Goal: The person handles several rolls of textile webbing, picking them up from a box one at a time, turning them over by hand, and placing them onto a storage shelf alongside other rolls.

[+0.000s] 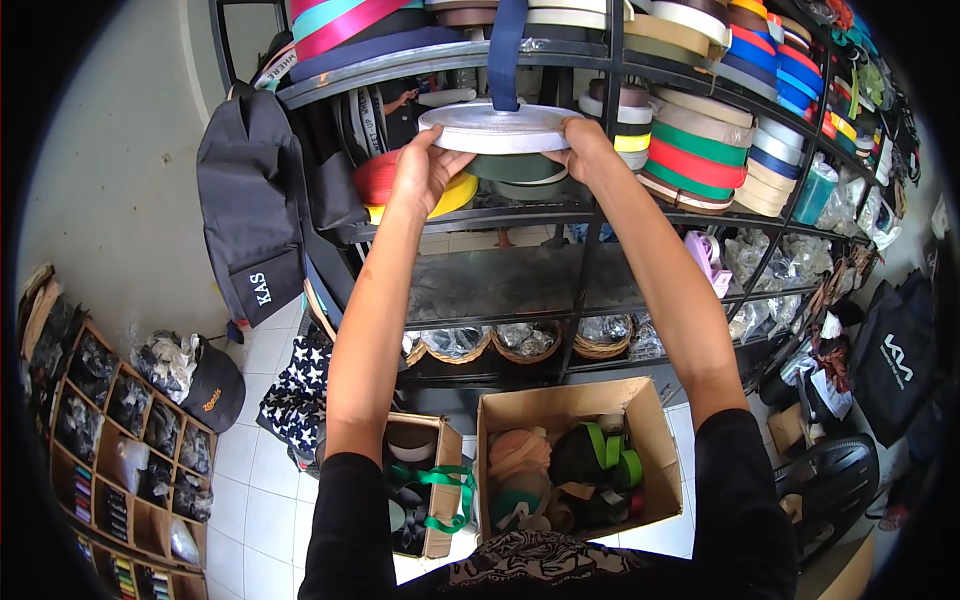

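Both my arms reach forward to the shelf, holding a wide flat roll of white webbing [500,135] level between my hands. My left hand [425,172] grips its left edge, thumb on the top and fingers beneath. On the opposite edge my right hand [582,150] is closed in the same way. A dark blue strap [507,55] hangs down from the upper shelf to just behind the roll. Under it sit a dark green roll [513,168], a red roll [378,180] and a yellow roll [455,195].
Stacked coloured webbing rolls [700,150] fill the black metal shelf [600,190]. Below stand two open cardboard boxes, the larger one [655,450] holding ribbon rolls. A black bag [250,190] hangs at the left; a wooden compartment rack [120,440] stands lower left. Wicker baskets [527,345] line the lower shelf.
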The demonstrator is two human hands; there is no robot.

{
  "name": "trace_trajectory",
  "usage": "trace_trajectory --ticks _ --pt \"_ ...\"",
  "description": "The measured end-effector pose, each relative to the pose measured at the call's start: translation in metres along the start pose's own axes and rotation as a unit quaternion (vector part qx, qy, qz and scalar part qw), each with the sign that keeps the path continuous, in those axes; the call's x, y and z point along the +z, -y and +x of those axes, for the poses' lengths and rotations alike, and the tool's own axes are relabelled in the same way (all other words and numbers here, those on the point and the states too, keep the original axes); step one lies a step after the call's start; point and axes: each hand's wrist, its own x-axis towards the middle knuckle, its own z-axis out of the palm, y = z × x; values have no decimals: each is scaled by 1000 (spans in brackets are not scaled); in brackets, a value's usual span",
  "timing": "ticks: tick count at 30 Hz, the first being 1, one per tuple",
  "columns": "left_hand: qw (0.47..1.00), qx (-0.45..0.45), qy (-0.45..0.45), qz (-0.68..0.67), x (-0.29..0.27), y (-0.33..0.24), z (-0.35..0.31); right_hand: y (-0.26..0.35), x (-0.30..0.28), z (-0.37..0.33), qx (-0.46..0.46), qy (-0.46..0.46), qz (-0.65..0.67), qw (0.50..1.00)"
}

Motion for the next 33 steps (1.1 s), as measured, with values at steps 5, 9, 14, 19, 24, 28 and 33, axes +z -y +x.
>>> trace_trajectory --ticks 5,9,14,19,24,28,33 --pt "999 -20 -32 -24 -28 13 10 -8 4 14 -7 -18 -67 998" --pt "998 -18 -25 -49 -36 16 1 -9 9 9 -27 -23 -77 996" --pt "998 47 -29 -20 -26 -4 2 -2 17 7 -82 24 -27 996" --pt "981 142 -125 -32 -30 -36 -11 -3 74 16 -75 39 23 996" --pt "956 181 -232 -13 -74 -57 -22 -60 154 39 -33 -1 114 993" --pt "951 143 -271 37 -96 -66 -26 -100 179 72 -1 -83 102 991" --pt "902 122 -254 326 -97 -70 -50 -131 227 70 -76 -314 -10 946"
